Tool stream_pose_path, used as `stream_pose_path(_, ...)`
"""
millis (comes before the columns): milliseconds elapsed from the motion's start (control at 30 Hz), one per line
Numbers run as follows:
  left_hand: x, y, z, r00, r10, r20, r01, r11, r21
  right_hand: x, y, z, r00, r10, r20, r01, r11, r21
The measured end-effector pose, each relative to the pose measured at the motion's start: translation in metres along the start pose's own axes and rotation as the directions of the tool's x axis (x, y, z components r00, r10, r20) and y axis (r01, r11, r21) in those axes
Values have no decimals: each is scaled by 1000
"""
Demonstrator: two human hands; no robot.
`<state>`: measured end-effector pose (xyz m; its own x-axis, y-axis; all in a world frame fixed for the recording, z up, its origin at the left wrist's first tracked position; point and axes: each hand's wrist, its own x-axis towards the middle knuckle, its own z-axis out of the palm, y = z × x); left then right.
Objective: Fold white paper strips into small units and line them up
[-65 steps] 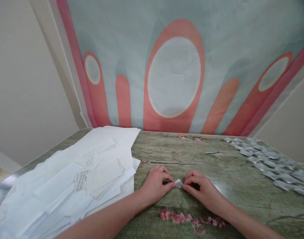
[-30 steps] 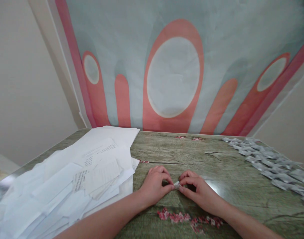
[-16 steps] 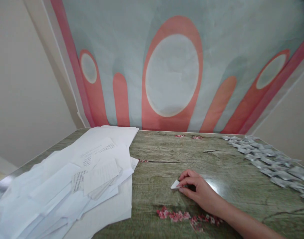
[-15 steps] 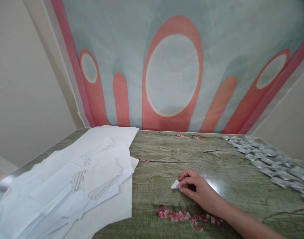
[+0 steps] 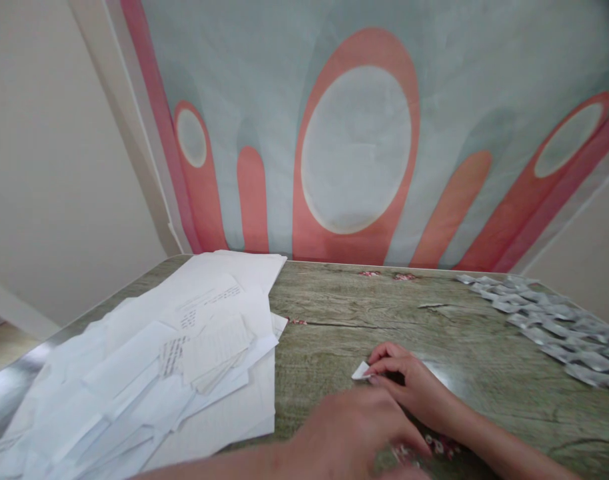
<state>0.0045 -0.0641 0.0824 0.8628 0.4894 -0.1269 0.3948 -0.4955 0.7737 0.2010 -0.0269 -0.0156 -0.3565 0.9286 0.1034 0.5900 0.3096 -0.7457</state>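
My right hand (image 5: 407, 377) rests on the wooden-look table, its fingertips pinching a small folded piece of white paper (image 5: 360, 371). The paper's pointed end sticks out to the left of the fingers. Closer to me, my left hand (image 5: 357, 427) reaches across from the lower left, smeared by motion. Its fingers point right and down, near my right wrist, and partly leave the bottom of the view. What the left fingers hold, if anything, cannot be made out.
Loose white paper sheets and slips (image 5: 184, 373), some printed, cover the left side of the table (image 5: 324, 293). Rows of small folded grey-white pieces (image 5: 549, 320) lie at the right. A wall hanging with red and white shapes (image 5: 357, 147) stands behind.
My left hand has come into view from the lower left. My right hand still pinches the folded paper in much the same spot. The whole view has shifted slightly.
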Motion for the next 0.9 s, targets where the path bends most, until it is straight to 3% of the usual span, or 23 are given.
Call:
stream_pose_path(33,10,-15,0,988,-80,-134,85,996,31,0,0,0,1000,-10,1,10,1000,2)
stream_pose_path(67,19,-31,0,945,-141,-294,172,982,82,0,-1,0,1000,-17,0,17,1000,3)
stream_pose_path(100,26,-45,2,909,-148,-389,214,968,132,0,-1,-1,1000,-20,-1,20,1000,2)
stream_pose_path(167,34,-68,5,881,-114,-460,229,952,204,0,-1,-1,1000,-21,-5,21,1000,-5)
stream_pose_path(300,39,-88,10,873,-83,-480,233,936,263,1,-1,-1,1000,-23,-14,23,1000,-19)
stream_pose_path(733,44,-94,6,853,-123,-507,279,929,244,2,-7,-7,999,-42,-33,44,996,78)
stream_pose_path(900,45,-94,6,848,-140,-511,294,927,233,1,-5,-5,998,-42,-39,43,998,39)
